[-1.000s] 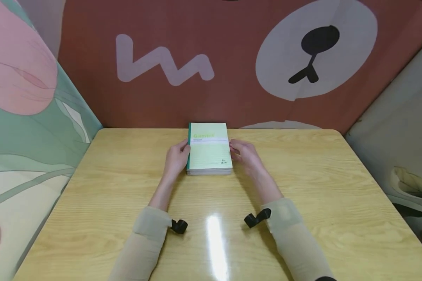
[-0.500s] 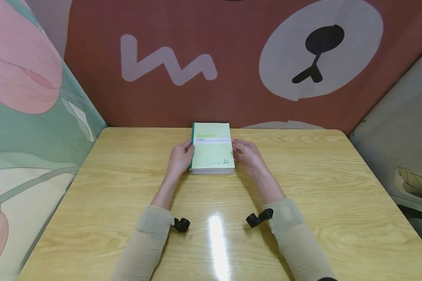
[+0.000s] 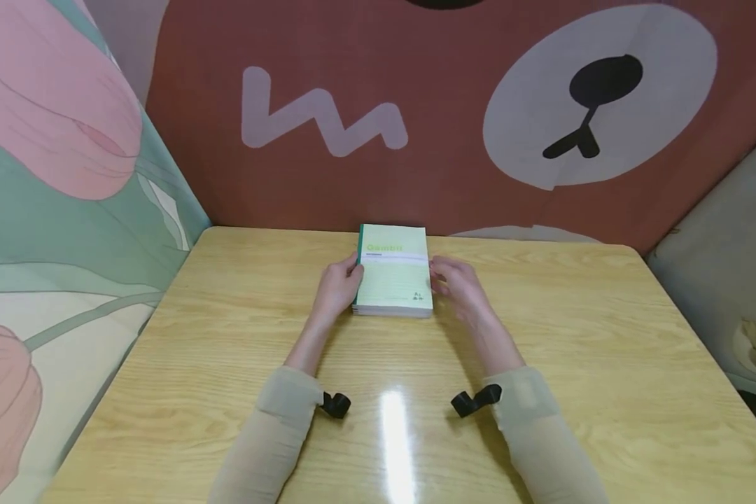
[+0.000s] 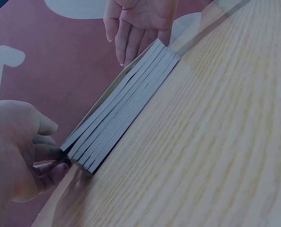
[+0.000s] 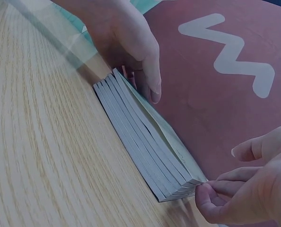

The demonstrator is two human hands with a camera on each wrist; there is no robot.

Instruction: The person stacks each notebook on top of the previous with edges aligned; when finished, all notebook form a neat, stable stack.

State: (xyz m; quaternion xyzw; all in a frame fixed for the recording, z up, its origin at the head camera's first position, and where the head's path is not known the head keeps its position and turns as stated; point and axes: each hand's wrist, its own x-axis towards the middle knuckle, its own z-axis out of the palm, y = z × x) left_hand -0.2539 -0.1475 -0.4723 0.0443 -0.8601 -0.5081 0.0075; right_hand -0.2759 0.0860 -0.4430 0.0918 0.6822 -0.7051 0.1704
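Observation:
A neat stack of several notebooks (image 3: 393, 283) lies near the table's far edge. The top one has a pale green cover, a lilac band and a dark green spine. My left hand (image 3: 338, 287) touches the stack's spine side, its fingertips at the lower corner in the left wrist view and its thumb apart from them. Against the opposite side rest the fingertips of my right hand (image 3: 461, 285); in the right wrist view its thumb stands off the cover. Page edges (image 5: 138, 137) show, and the top notebook gapes slightly from those below.
The stack is on a light wooden table (image 3: 227, 329) with a bright reflection near the front. Behind stands a red-brown wall panel (image 3: 327, 189) with a cartoon print. A flower-print panel (image 3: 69, 231) borders the left side, a pale one (image 3: 731, 280) the right.
The head view has turned a little, so everything sits farther right in it. Both hands stay at the sides of the notebook stack, with little visible movement.

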